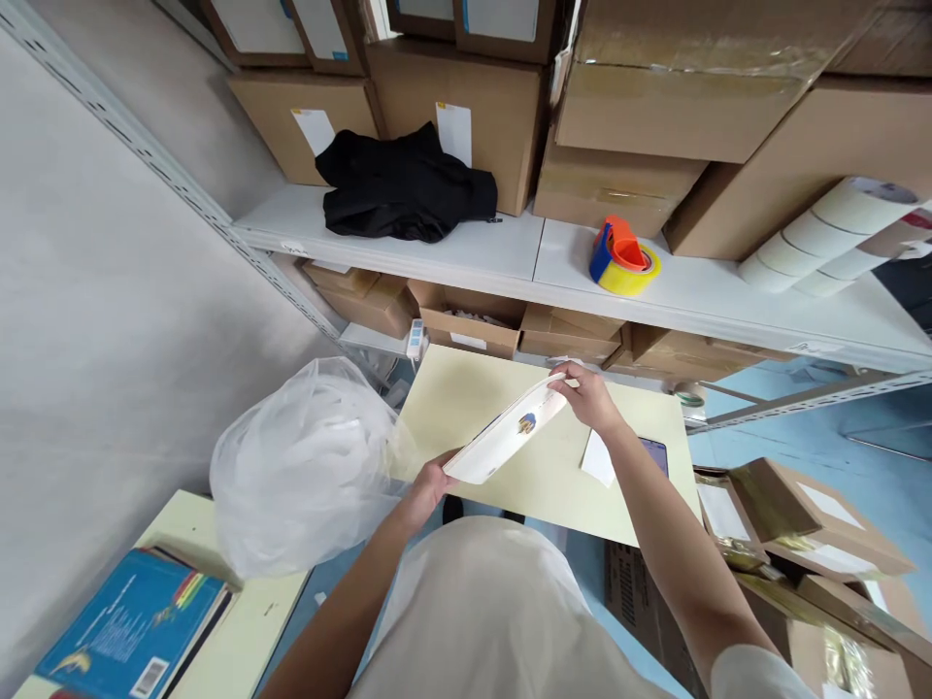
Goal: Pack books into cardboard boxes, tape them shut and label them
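Observation:
A thin white booklet (502,439) with a small coloured picture on its outer side is held up slantwise over a pale yellow table (451,398). My left hand (426,492) grips its lower left end, the fingers partly hidden behind it. At the upper right end, my right hand (586,393) pinches the edge between thumb and fingers. Below my right hand, a white sheet of paper (598,458) lies on the table. A dark-screened phone (655,454) shows partly behind my right forearm.
A large translucent plastic bag (298,466) bulges at the left, above a side table with blue books (135,621). Ahead, a shelf (510,252) holds cartons, black cloth (408,184), a tape dispenser (622,257) and label rolls (822,233). Opened cartons (815,524) lie at right.

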`<action>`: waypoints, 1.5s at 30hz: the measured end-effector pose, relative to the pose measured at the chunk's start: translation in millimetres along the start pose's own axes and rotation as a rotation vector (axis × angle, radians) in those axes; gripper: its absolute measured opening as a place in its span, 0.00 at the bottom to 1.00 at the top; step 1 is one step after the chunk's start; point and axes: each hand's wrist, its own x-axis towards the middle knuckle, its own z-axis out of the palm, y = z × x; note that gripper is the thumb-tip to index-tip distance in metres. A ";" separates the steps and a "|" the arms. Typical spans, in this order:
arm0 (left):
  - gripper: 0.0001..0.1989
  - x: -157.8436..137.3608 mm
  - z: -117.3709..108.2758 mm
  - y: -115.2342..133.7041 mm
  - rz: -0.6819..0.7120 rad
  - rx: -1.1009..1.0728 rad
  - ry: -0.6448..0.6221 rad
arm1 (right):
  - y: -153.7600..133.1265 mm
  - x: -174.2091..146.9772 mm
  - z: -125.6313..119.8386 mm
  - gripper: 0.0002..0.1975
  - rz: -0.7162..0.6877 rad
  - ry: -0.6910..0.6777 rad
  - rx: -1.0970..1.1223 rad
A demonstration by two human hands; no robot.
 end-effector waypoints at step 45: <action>0.28 -13.0 -2.2 3.5 -0.090 -0.016 0.246 | -4.4 -46.3 -4.9 0.31 0.291 0.170 0.629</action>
